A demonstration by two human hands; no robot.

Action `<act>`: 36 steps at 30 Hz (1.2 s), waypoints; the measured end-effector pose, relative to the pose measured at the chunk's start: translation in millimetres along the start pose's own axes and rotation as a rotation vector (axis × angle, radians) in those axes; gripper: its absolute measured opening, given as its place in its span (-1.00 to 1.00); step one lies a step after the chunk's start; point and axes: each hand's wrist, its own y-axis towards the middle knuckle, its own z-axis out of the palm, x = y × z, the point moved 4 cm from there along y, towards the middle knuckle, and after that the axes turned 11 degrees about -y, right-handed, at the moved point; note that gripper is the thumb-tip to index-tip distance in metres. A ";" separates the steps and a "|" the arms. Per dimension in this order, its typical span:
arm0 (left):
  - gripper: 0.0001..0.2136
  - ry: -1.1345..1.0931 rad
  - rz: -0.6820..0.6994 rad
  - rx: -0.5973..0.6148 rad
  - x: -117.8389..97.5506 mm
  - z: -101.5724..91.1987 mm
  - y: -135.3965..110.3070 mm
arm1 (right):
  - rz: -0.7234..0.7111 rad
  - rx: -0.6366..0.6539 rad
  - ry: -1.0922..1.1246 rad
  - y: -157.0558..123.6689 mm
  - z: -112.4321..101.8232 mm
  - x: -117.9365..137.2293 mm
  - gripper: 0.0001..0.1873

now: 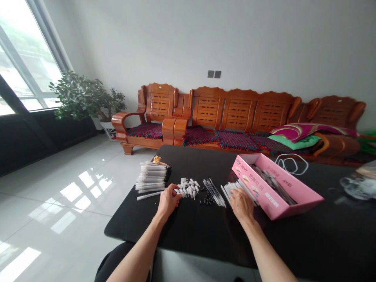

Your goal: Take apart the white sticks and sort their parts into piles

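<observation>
My left hand (169, 201), its fingers bent together, is at the left edge of a pile of white pen caps (190, 188); what lies between its fingertips is hidden. Beside it, a single capped pen (148, 195) lies below a stack of similar pens (152, 175). My right hand (242, 203) rests with curled fingers on a row of white pen barrels (227, 191), closed around a barrel end, mostly hidden under the fingers. Between the hands are thin pen refills (215, 192) and small black plugs (207, 197).
A pink open box (282, 211) holding grey, stick-like pieces stands to the right on the black table (199, 231). Behind it lies a loop of white cord (293, 162). Clear plastic bags (357, 186) are at far right. A small orange figure (158, 159) sits behind the pens.
</observation>
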 end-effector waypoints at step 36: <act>-0.90 0.706 0.348 0.194 -42.7 -4.1 -25.2 | 0.140 0.622 1.353 -39.2 -20.4 102.5 -0.54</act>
